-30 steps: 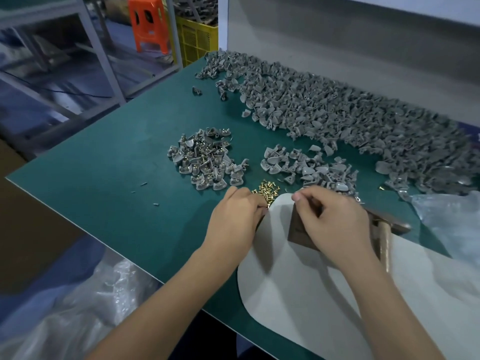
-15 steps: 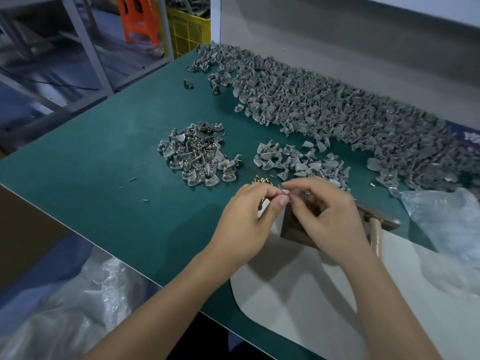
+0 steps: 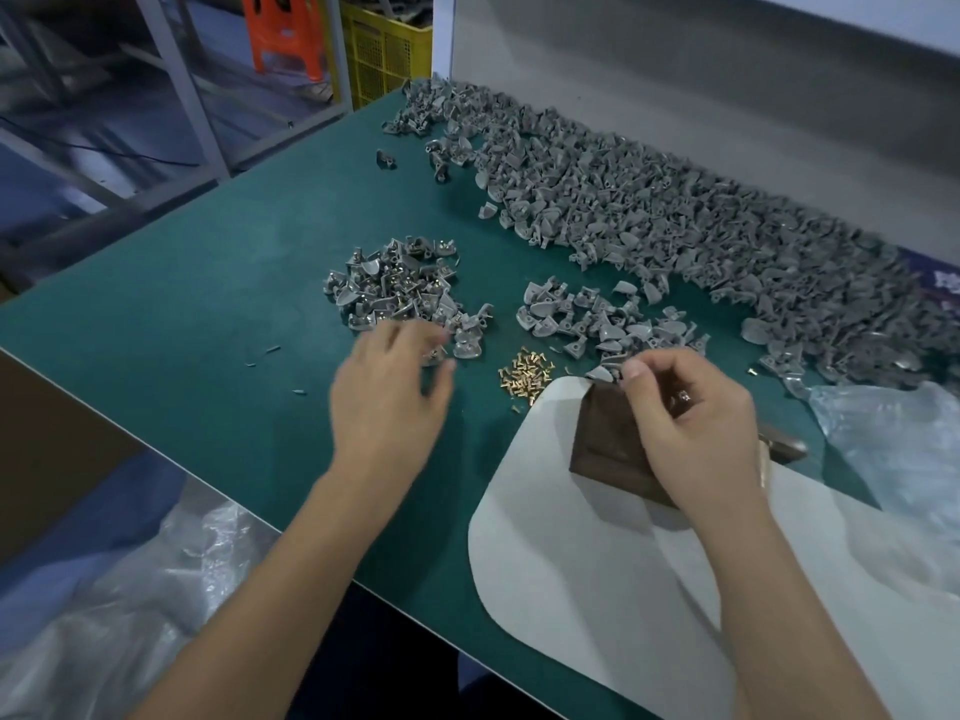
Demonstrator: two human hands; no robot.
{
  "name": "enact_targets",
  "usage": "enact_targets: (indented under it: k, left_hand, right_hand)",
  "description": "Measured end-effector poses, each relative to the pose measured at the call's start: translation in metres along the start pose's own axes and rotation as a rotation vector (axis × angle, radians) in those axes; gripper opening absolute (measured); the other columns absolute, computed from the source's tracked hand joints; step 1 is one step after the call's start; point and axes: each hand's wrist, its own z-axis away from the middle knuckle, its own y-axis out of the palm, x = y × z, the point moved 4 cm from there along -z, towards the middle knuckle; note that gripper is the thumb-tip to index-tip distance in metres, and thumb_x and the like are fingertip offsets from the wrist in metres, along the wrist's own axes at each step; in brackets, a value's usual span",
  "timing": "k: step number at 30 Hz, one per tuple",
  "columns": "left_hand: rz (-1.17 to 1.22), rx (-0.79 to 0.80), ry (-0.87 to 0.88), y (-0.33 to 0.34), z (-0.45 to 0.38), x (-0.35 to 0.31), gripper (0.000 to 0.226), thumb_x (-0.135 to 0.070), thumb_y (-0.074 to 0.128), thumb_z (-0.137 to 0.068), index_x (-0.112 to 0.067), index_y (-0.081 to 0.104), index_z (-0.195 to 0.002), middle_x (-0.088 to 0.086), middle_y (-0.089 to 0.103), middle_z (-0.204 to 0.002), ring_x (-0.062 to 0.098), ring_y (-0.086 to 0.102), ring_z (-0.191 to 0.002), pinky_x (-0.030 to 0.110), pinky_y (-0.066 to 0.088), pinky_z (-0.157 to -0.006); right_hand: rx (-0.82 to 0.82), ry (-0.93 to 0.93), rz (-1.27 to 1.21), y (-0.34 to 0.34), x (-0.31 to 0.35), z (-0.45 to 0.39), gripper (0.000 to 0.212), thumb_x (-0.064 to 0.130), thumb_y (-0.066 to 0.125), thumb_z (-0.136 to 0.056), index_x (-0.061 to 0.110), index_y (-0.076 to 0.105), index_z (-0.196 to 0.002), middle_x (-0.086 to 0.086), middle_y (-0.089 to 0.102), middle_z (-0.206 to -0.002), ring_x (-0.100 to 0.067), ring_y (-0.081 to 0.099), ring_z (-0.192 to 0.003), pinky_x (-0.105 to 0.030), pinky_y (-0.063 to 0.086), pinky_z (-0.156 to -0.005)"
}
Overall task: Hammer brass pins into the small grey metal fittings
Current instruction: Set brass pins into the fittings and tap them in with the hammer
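Green mat: left hand blurred, fingers loosely spread by the pinned pile. Right hand pinches a fitting over the block; seat it flat before hammering.

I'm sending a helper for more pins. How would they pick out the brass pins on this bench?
On the green table, look just off the far-left corner of the white mat, between the left hand and right hand. The brass pins are a small cluster, gold where every pile around them is grey.
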Motion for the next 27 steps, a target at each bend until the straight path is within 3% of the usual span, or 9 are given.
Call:
enact_targets:
  k: [3,6,9,12,16,23,27]
  left_hand:
    - [-0.146,0.002,-0.063,-0.007,-0.008,0.023,0.024,-0.036,0.07,-0.092,-0.023,0.067,-0.112,0.002,0.06,-0.11,0.028,0.056,-0.108,0.04,0.043,-0.084]
    - [-0.162,-0.014,-0.047,-0.009,-0.011,0.027,0.017,-0.036,0.07,-0.094,-0.025,0.072,-0.106,0.002,0.059,-0.108,0.028,0.053,-0.108,0.039,0.042,-0.082]
    - [-0.138,-0.046,-0.023,-0.01,-0.009,0.027,0.009,-0.032,0.072,-0.093,-0.025,0.074,-0.099,0.0,0.058,-0.104,0.027,0.052,-0.105,0.038,0.042,-0.079]
    - [-0.123,-0.017,0.003,-0.006,-0.007,0.025,0.018,-0.027,0.071,-0.091,-0.025,0.071,-0.109,0.001,0.056,-0.111,0.027,0.048,-0.108,0.042,0.047,-0.085]
    - [-0.07,0.036,0.088,-0.005,-0.007,0.02,0.036,-0.017,0.067,-0.085,-0.029,0.07,-0.118,0.003,0.05,-0.123,0.027,0.042,-0.116,0.044,0.042,-0.102]
    - [-0.094,0.062,0.121,-0.002,-0.002,0.02,0.016,-0.019,0.07,-0.093,-0.025,0.077,-0.106,0.003,0.056,-0.127,0.03,0.04,-0.119,0.045,0.037,-0.102]
    - [0.055,0.061,0.198,-0.002,0.0,0.011,0.014,-0.022,0.067,-0.098,-0.023,0.074,-0.109,-0.006,0.066,-0.117,0.024,0.05,-0.113,0.04,0.04,-0.098]
  right_hand:
    - [0.025,-0.012,0.17,0.001,0.001,0.001,0.014,0.04,0.06,-0.097,0.034,0.066,-0.086,0.025,0.064,-0.08,-0.003,0.056,-0.078,-0.018,0.04,-0.062]
    - [0.076,-0.155,0.362,0.011,0.013,0.006,0.009,0.032,0.073,-0.094,0.032,0.068,-0.086,0.026,0.059,-0.081,-0.001,0.048,-0.085,-0.015,0.034,-0.064]
    - [0.111,-0.265,0.387,0.02,0.02,0.008,0.009,0.03,0.08,-0.09,0.028,0.073,-0.084,0.017,0.065,-0.085,-0.012,0.051,-0.09,-0.028,0.039,-0.059]
    - [0.161,-0.318,0.357,0.029,0.02,0.007,0.007,0.028,0.084,-0.087,0.024,0.077,-0.085,0.008,0.067,-0.093,-0.02,0.052,-0.096,-0.032,0.043,-0.071]
    - [0.205,-0.266,0.323,0.033,0.012,0.005,0.007,0.026,0.081,-0.087,0.02,0.077,-0.084,0.003,0.066,-0.107,-0.025,0.051,-0.108,-0.037,0.043,-0.092]
    - [0.24,-0.15,0.269,0.033,0.008,0.004,0.01,0.03,0.079,-0.088,0.026,0.074,-0.081,0.011,0.067,-0.107,-0.018,0.049,-0.11,-0.038,0.043,-0.093]
    - [0.234,-0.131,0.255,0.033,0.009,0.005,0.014,0.036,0.072,-0.088,0.024,0.073,-0.08,0.01,0.068,-0.105,-0.017,0.052,-0.107,-0.038,0.044,-0.092]
